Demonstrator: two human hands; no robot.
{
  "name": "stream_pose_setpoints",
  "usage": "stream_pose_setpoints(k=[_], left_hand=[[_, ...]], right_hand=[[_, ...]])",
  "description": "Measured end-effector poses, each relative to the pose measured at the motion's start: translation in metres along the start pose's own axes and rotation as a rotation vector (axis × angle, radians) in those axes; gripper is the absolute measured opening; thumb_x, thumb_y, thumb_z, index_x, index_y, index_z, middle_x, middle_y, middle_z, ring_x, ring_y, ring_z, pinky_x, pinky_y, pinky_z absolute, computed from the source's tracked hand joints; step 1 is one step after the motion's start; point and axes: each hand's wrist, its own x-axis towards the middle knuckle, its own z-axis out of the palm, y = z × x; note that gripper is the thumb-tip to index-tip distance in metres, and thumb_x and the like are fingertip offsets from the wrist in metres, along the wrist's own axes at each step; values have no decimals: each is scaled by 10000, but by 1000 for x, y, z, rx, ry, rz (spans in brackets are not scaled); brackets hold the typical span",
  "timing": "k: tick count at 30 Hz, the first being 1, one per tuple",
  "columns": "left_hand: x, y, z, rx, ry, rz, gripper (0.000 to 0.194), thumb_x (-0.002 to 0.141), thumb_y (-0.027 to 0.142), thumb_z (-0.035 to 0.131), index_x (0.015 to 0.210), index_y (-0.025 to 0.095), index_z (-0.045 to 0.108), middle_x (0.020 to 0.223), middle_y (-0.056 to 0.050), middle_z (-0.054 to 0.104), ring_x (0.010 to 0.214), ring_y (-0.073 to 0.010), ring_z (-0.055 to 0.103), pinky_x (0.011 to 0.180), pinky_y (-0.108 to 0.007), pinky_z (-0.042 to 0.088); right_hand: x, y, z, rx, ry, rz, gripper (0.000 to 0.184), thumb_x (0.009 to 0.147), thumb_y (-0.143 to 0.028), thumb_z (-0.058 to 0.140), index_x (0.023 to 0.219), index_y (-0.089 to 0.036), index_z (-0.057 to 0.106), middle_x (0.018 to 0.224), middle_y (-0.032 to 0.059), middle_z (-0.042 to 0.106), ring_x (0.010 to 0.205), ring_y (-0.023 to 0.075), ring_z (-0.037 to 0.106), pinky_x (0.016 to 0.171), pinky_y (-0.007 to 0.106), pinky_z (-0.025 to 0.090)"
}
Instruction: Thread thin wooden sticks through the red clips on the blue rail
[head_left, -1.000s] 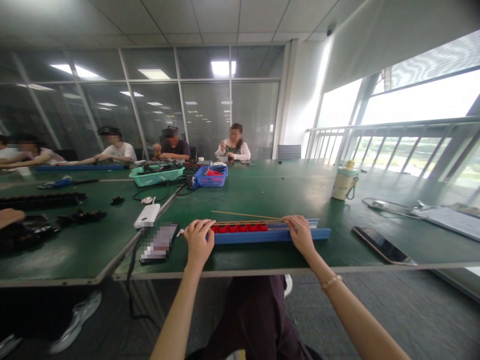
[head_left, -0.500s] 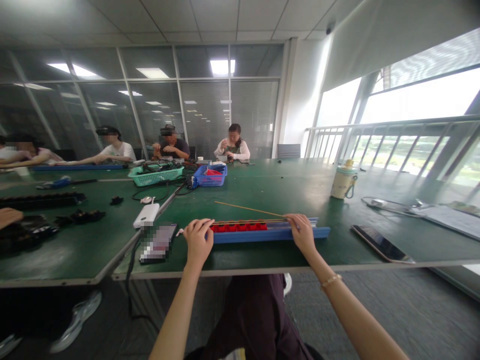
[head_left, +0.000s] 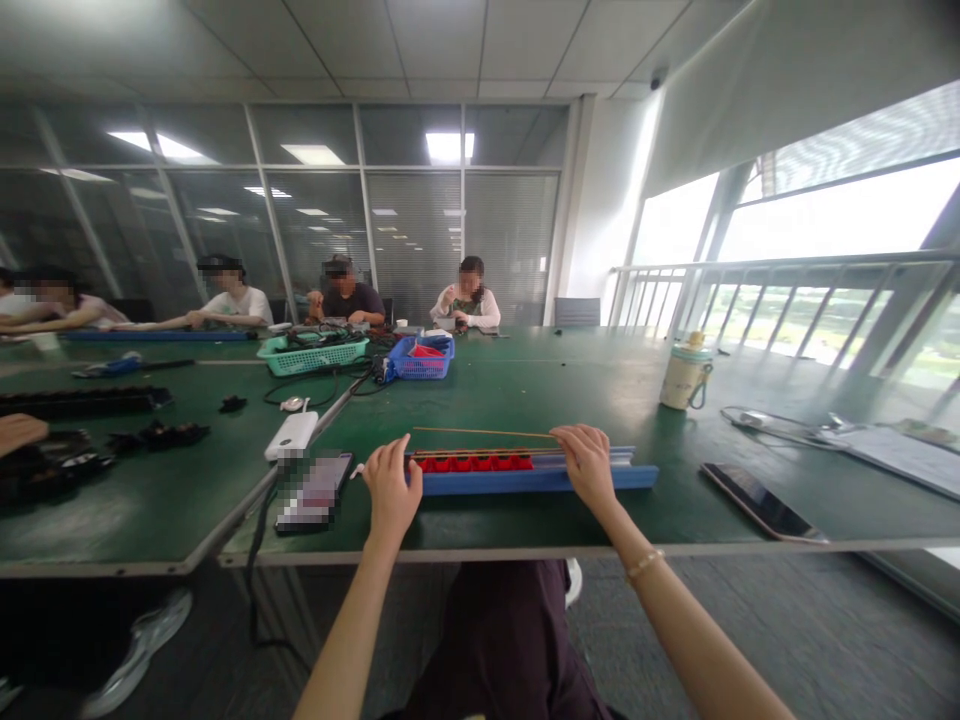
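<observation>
A long blue channel (head_left: 517, 481) lies across the table in front of me. Red compartmented pieces (head_left: 472, 462) sit in a row inside its left and middle part. My left hand (head_left: 391, 488) curls around the channel's left end, thumb near the front wall, fingertips over the back. Over the channel's right part, my right hand (head_left: 587, 465) pinches a thin wooden stick (head_left: 480, 432) that points left, raised behind the channel. A second thin strip runs along the channel's back edge, its right end hidden under my right hand.
Left of the channel lie a phone (head_left: 315, 492) and a white power bank (head_left: 292, 436); another phone (head_left: 761, 502) lies right. Farther back are a green basket (head_left: 311, 357), a blue basket (head_left: 421, 366) and a bottle (head_left: 686, 375). Several people sit around the tables.
My right hand has shifted slightly left, and the loose stick has moved left and swung closer to parallel with the channel. The fingertips of my left hand have drawn back a little to the left.
</observation>
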Motion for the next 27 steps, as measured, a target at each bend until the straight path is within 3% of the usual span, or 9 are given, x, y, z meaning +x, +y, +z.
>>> stream_pose_setpoints(k=[5, 10, 18, 27], left_hand=[[0, 1, -1, 8, -19, -17, 429, 914, 265, 438, 1315, 179, 565, 1262, -133, 629, 1209, -319, 474, 1048, -519, 348], [-1, 2, -1, 14, -33, -36, 428, 924, 255, 418, 1320, 175, 560, 1261, -127, 630, 1204, -313, 471, 1048, -518, 343], [1, 4, 0, 35, -42, -83, 421, 935, 259, 408, 1315, 174, 568, 1269, -122, 627, 1202, -310, 460, 1050, -526, 338], [0, 3, 0, 57, -53, -35, 379, 927, 247, 435, 1251, 195, 624, 1233, -101, 655, 1181, -308, 463, 1040, -523, 331]], right_hand=[[2, -8, 17, -21, 66, 0, 287, 952, -190, 433, 1025, -283, 695, 1042, 47, 711, 1055, 247, 551, 967, 424, 347], [-12, 1, 12, -130, 141, 65, 259, 923, -176, 468, 997, -273, 697, 1045, 61, 679, 1078, 261, 500, 971, 438, 310], [-12, -1, 12, -88, 114, 87, 227, 961, -222, 453, 973, -249, 678, 1025, 48, 674, 1063, 233, 479, 948, 380, 305], [-13, -2, 11, -90, 36, 105, 249, 972, -238, 443, 975, -252, 692, 1070, 49, 662, 1100, 236, 462, 973, 392, 290]])
